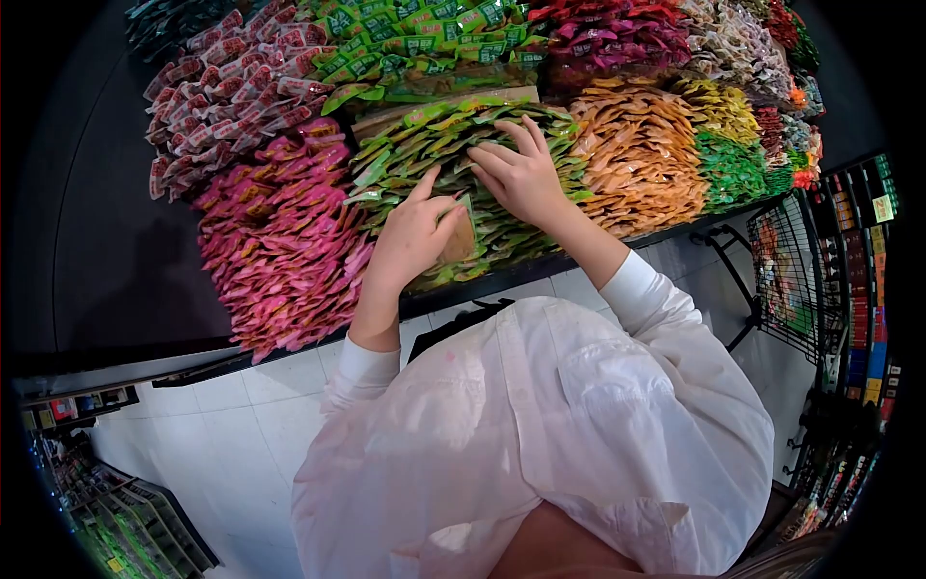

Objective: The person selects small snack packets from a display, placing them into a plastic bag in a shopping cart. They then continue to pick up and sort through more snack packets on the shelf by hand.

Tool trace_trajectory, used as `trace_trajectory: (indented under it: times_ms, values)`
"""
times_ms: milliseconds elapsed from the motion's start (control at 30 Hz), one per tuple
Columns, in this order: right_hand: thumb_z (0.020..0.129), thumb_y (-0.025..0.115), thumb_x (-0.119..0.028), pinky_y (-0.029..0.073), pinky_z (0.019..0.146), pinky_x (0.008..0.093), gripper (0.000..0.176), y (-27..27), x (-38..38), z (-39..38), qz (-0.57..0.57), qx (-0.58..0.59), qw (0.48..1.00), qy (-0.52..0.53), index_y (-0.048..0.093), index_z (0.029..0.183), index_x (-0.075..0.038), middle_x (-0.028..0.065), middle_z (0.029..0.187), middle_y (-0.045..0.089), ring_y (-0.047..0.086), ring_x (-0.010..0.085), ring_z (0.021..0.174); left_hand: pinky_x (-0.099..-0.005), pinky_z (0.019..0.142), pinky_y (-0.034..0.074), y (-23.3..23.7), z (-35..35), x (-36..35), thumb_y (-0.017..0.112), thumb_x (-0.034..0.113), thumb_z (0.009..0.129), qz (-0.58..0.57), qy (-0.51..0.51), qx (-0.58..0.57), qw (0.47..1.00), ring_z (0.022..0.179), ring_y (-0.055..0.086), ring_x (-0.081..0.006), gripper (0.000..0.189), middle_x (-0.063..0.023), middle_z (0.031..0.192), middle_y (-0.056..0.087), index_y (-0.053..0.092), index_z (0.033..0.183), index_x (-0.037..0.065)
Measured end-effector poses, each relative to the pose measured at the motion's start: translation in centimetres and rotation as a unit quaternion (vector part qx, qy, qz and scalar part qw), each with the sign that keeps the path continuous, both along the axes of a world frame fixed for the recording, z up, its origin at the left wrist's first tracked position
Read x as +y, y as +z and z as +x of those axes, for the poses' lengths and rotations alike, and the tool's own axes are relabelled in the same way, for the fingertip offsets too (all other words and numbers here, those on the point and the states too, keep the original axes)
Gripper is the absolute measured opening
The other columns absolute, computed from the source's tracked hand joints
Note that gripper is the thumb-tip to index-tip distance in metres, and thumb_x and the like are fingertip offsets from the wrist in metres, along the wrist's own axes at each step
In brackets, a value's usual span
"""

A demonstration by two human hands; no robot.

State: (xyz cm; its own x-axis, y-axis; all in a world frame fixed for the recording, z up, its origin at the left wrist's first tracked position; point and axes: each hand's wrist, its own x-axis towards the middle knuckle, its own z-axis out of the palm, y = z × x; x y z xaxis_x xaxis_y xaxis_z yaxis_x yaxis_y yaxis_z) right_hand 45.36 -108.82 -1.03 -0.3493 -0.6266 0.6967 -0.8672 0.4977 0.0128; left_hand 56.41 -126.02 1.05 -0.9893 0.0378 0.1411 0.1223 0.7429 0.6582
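Note:
Both of my hands reach over tightly packed rows of green snack packets (pixel 386 159) on the display. My left hand (pixel 410 236) is over the front left of these rows, with its index finger stretched forward and its thumb apart. Beside that thumb a packet with a tan face (pixel 458 241) leans at the front of the rows; the hand partly covers it. My right hand (pixel 521 179) lies farther back and to the right, fingers spread over the tops of the green packets. Its fingertips are right at the packet edges.
Pink packets (pixel 280 241) fill the left section, orange packets (pixel 637 159) the right. Behind are red-and-white packets (pixel 227 87) and bright green packets (pixel 424 43). A wire shopping cart (pixel 786 275) stands at the right, near stocked shelves (pixel 858 280). White tiled floor (pixel 241 434) shows below.

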Motion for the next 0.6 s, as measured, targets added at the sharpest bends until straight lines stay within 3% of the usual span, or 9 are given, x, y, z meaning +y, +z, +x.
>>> trace_trajectory:
  times_ms: [67, 233, 300, 367, 500, 567, 600]
  values:
    - [0.074, 0.068, -0.02, 0.033, 0.1, 0.0496, 0.027, 0.3, 0.1, 0.8, -0.009, -0.005, 1.0, 0.008, 0.062, 0.1, -0.013, 0.0002, 0.1, 0.062, 0.051, 0.025, 0.108, -0.0375, 0.09, 0.043, 0.1, 0.0, -0.1, 0.054, 0.028, 0.088, 0.016, -0.002, -0.044, 0.999, 0.11, 0.054, -0.0373, 0.03, -0.0217, 0.137, 0.04, 0.066, 0.101, 0.005]
    - [0.074, 0.069, -0.021, 0.033, 0.099, 0.0499, 0.035, 0.1, 0.6, 1.9, -0.01, 0.022, 1.0, 0.017, 0.062, 0.107, -0.012, 0.0017, 0.104, 0.061, 0.051, 0.0256, 0.106, -0.0365, 0.091, 0.043, 0.1, 0.1, -0.1, 0.054, 0.028, 0.089, 0.017, 0.0, -0.038, 0.999, 0.11, 0.054, -0.0359, 0.03, -0.0187, 0.137, 0.041, 0.066, 0.102, 0.004]
    - [0.075, 0.067, -0.021, 0.033, 0.1, 0.05, 0.032, -0.3, 0.4, 1.6, -0.008, 0.008, 1.0, 0.024, 0.062, 0.105, -0.011, 0.002, 0.104, 0.061, 0.051, 0.0255, 0.107, -0.0362, 0.091, 0.042, 0.1, 0.1, -0.1, 0.054, 0.028, 0.089, 0.029, 0.001, -0.042, 0.999, 0.111, 0.054, -0.0354, 0.03, -0.0183, 0.137, 0.042, 0.066, 0.102, 0.003]
    - [0.077, 0.066, -0.02, 0.033, 0.1, 0.0503, 0.028, -0.4, 0.1, 1.4, -0.006, -0.028, 0.999, 0.02, 0.063, 0.103, -0.01, 0.0032, 0.103, 0.062, 0.051, 0.0264, 0.108, -0.0372, 0.086, 0.046, -0.4, 0.1, -0.3, 0.055, 0.029, 0.086, 0.014, -0.006, 0.0, 1.0, 0.101, 0.058, -0.0356, 0.03, -0.0188, 0.133, 0.046, 0.066, 0.102, 0.006]
    - [0.079, 0.064, -0.02, 0.033, 0.101, 0.0501, 0.025, -0.1, 0.2, 1.0, 0.014, -0.046, 0.999, 0.017, 0.063, 0.102, -0.009, 0.0044, 0.102, 0.062, 0.05, 0.0279, 0.108, -0.0343, 0.088, 0.045, -0.7, 0.3, -0.5, 0.055, 0.027, 0.087, 0.039, -0.014, 0.005, 0.999, 0.105, 0.057, -0.0329, 0.03, -0.0178, 0.13, 0.049, 0.065, 0.103, 0.003]
    - [0.083, 0.06, -0.017, 0.031, 0.102, 0.0493, 0.026, 0.3, 0.5, 1.1, 0.012, -0.086, 0.995, 0.043, 0.062, 0.108, -0.008, 0.0062, 0.105, 0.062, 0.049, 0.0309, 0.111, -0.0311, 0.09, 0.043, -0.9, 0.4, -0.6, 0.055, 0.025, 0.089, 0.181, -0.002, 0.022, 0.983, 0.107, 0.057, -0.0283, 0.031, -0.0165, 0.126, 0.053, 0.063, 0.104, 0.0]
    - [0.086, 0.057, -0.015, 0.035, 0.099, 0.045, 0.025, 0.6, 0.8, 1.2, -0.025, -0.107, 0.992, 0.066, 0.061, 0.109, -0.007, 0.0068, 0.103, 0.063, 0.05, 0.0307, 0.109, -0.0278, 0.083, 0.045, -1.7, 0.4, -0.7, 0.053, 0.025, 0.091, 0.239, -0.008, 0.057, 0.969, 0.097, 0.061, -0.0214, 0.032, -0.0128, 0.115, 0.06, 0.062, 0.105, -0.003]
